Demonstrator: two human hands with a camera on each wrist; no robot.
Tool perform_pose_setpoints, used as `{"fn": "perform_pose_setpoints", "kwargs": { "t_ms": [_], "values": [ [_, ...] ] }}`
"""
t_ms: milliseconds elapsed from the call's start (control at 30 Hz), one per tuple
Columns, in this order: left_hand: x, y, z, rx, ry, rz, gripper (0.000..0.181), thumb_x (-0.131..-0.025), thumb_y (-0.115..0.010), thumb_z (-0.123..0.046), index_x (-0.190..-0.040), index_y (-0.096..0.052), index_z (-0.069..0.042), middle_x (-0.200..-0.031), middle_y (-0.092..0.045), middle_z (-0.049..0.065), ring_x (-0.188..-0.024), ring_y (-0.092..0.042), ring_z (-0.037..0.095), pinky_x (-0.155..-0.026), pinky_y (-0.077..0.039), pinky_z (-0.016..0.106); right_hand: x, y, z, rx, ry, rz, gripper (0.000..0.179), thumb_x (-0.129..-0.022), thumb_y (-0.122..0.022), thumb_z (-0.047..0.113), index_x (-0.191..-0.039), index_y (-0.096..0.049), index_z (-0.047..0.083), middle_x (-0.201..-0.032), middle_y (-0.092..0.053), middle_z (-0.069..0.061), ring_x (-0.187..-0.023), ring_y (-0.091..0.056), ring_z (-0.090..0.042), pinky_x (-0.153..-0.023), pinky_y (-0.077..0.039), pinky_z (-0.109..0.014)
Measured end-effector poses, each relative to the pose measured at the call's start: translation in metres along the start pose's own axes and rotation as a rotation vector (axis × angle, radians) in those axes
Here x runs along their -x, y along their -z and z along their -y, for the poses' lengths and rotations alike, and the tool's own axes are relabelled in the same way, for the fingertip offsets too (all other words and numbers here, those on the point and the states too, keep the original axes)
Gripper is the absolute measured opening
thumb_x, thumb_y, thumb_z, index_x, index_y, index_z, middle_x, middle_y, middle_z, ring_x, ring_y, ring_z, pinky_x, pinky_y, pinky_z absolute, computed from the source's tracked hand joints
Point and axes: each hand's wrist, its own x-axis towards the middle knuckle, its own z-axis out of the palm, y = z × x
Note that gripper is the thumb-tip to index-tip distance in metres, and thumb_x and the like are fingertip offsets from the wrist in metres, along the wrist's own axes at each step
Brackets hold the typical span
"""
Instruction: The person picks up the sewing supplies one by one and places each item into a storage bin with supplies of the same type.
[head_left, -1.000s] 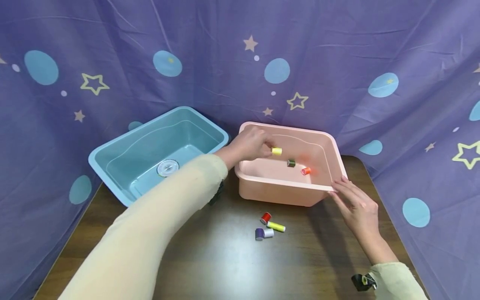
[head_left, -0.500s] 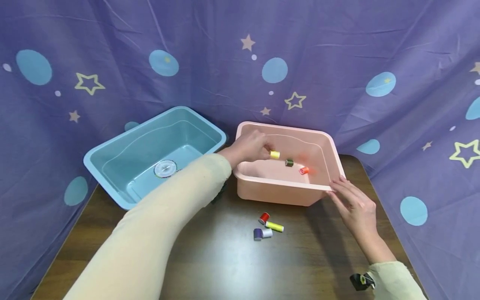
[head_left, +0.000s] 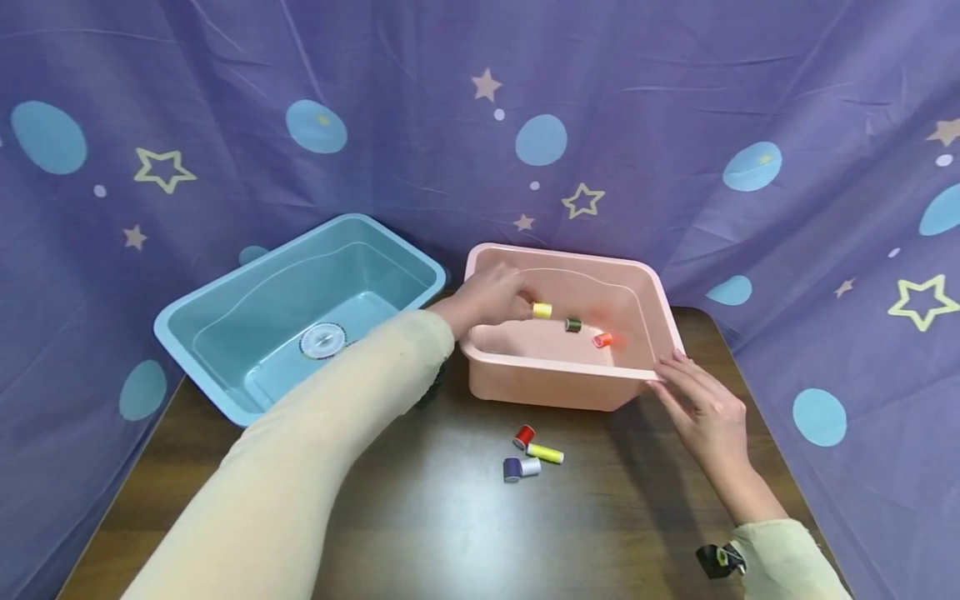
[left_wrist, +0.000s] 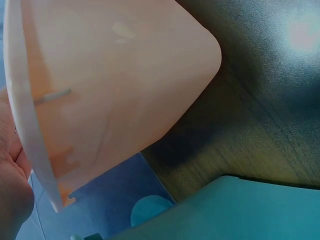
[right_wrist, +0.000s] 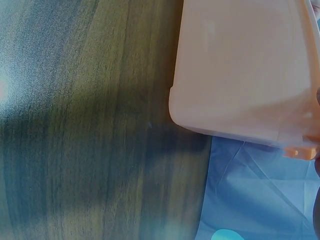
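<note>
Inside the pink plastic tub [head_left: 555, 365], my left hand [head_left: 491, 296] reaches over the left rim and pinches a yellow thread spool [head_left: 542, 310] at its fingertips. A dark green spool [head_left: 573, 325] and an orange-red spool [head_left: 602, 340] lie on the tub's floor, right of that hand. My right hand [head_left: 705, 412] grips the tub's front right corner, fingers over the rim and thumb below it. In the left wrist view, the tub's wall hides the left fingertips and the spool. Only a sliver of the right hand shows in the right wrist view.
A blue tub [head_left: 210, 387] stands at the left, holding a round pin wheel [head_left: 322, 340]. On the wooden table [head_left: 480, 550], in front of the pink tub, lie red [head_left: 524, 437], long yellow [head_left: 545, 453], purple [head_left: 512, 469] and white [head_left: 529, 467] spools. A purple curtain [head_left: 420, 108] hangs behind.
My left hand has lowered the yellow spool a little inside the pink tub. The right hand keeps its grip on the corner. The whole head view has shifted slightly.
</note>
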Motion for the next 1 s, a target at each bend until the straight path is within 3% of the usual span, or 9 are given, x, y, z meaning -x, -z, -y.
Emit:
{"fn": "perform_pose_setpoints", "kwargs": {
  "t_ms": [233,633,900,1000],
  "values": [
    [0.002,-0.001,0.002,0.023,0.013,0.04,0.033,-0.095,-0.083,-0.02,-0.127,-0.08,-0.011,-0.126,-0.078,0.002,-0.12,-0.072,0.019,-0.104,-0.055,0.032,0.0,-0.002,0.0,0.003,0.0,-0.011,0.05,-0.105,-0.065,0.05,-0.11,-0.084,0.004,-0.114,-0.08,-0.016,-0.111,-0.075,-0.041,-0.114,-0.041,-0.016],
    [0.008,0.012,-0.008,0.071,-0.022,-0.003,0.035,-0.095,-0.084,-0.026,-0.128,-0.08,-0.016,-0.124,-0.079,0.0,-0.12,-0.072,0.018,-0.101,-0.055,0.03,-0.001,0.0,0.001,0.006,-0.008,0.011,0.047,-0.105,-0.066,0.047,-0.113,-0.083,0.004,-0.117,-0.08,-0.014,-0.112,-0.074,-0.043,-0.116,-0.039,-0.017],
    [0.024,0.021,-0.029,0.159,-0.05,-0.028,0.035,-0.093,-0.086,-0.028,-0.126,-0.082,-0.018,-0.123,-0.079,-0.004,-0.117,-0.072,0.014,-0.097,-0.056,0.029,0.001,-0.001,0.0,0.011,-0.016,0.009,0.05,-0.105,-0.065,0.051,-0.111,-0.083,0.005,-0.116,-0.08,-0.014,-0.113,-0.075,-0.04,-0.115,-0.039,-0.015],
    [0.033,0.024,-0.035,0.148,-0.053,-0.032,0.037,-0.093,-0.086,-0.032,-0.127,-0.081,-0.02,-0.123,-0.079,-0.006,-0.115,-0.072,0.013,-0.092,-0.056,0.03,0.001,0.0,0.0,0.011,-0.02,0.01,0.049,-0.105,-0.065,0.05,-0.11,-0.083,0.005,-0.116,-0.08,-0.015,-0.114,-0.075,-0.039,-0.115,-0.038,-0.013]
  ]
}}
